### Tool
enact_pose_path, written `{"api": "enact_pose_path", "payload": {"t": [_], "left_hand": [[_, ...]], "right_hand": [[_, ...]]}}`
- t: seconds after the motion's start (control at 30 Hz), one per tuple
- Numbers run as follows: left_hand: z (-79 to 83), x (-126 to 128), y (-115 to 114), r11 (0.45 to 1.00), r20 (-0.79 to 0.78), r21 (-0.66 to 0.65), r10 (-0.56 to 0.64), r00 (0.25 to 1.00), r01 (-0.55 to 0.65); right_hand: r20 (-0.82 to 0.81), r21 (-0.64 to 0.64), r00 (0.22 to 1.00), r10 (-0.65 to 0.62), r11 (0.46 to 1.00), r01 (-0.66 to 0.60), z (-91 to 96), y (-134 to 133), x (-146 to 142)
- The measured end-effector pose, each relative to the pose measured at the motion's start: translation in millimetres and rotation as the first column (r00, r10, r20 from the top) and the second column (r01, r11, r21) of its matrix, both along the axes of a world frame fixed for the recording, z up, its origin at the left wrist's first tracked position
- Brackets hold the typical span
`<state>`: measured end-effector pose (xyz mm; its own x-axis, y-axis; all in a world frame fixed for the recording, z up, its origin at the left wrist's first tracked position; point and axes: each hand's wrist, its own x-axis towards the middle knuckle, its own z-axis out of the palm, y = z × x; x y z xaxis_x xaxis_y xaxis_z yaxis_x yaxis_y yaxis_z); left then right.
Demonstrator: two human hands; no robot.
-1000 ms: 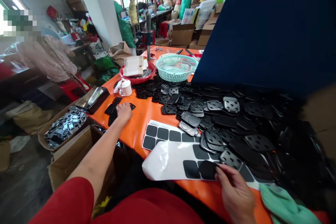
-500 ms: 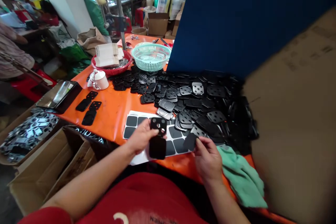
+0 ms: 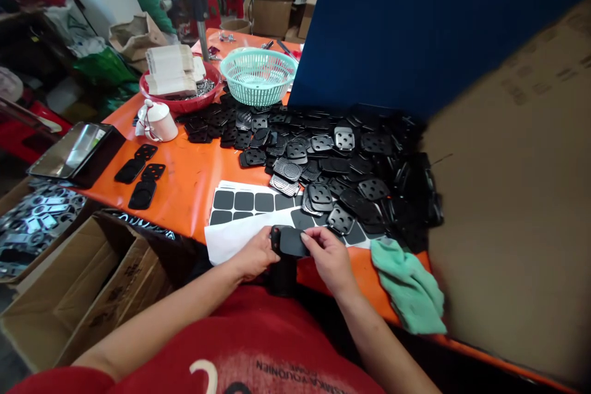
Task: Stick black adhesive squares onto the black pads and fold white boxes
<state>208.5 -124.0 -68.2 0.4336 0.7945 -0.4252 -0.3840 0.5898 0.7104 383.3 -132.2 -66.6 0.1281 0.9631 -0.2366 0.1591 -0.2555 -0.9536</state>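
Note:
Near the table's front edge, my left hand [image 3: 255, 253] is closed on a black two-part plate [image 3: 282, 276], whose lower part hangs down toward my shirt. My right hand [image 3: 329, 257] pinches the right edge of a dark rounded-square sticker [image 3: 292, 241], which lies over the plate's upper part and covers most of it. Whether the sticker is stuck down, I cannot tell. Just beyond my hands are white sheets of dark stickers [image 3: 244, 201], with a pale piece of backing [image 3: 231, 239] curled over them. Loose black plates [image 3: 321, 196] rest on the sheets' right part.
A big heap of black plates [image 3: 369, 163] fills the right back, against a blue panel [image 3: 369, 24] and cardboard [image 3: 508, 209]. Behind stand a mint basket [image 3: 258, 77], red basket [image 3: 203, 98] and white lidded cup [image 3: 159, 122]. A green cloth [image 3: 409, 286] hangs at the right edge.
My right hand has brought the sticker left, from above the sheet onto the plate. My left hand has lowered the plate toward me. The view has tilted down.

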Motion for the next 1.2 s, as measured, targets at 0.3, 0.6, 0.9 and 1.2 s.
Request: {"api": "enact_pose_path", "payload": {"t": [0.3,0.6,0.9,1.2], "left_hand": [[-2.1,-1.6,2.5,0.998,-0.021,-0.017,-0.057,0.998,0.056],[0.1,-2.1,3.6,0.996,-0.036,-0.001,-0.088,0.995,0.088],[-3.0,-2.4,2.8,0.996,-0.047,-0.007,-0.088,0.995,0.087],[-3.6,-2.6,1.9,0.997,-0.044,0.001,-0.076,0.996,0.076]], "right_hand": [[0.045,-0.044,0.998,0.043,0.998,-0.041,-5.0,11.2,-5.5],[0.087,-0.065,0.994,0.064,0.996,-0.059,-4.0,13.0,-7.0],[0.102,-0.076,0.993,0.065,0.995,-0.057,-2.4,13.2,-11.3],[0.246,0.002,0.965,0.090,0.996,-0.094,-4.4,11.4,-12.8]]}}
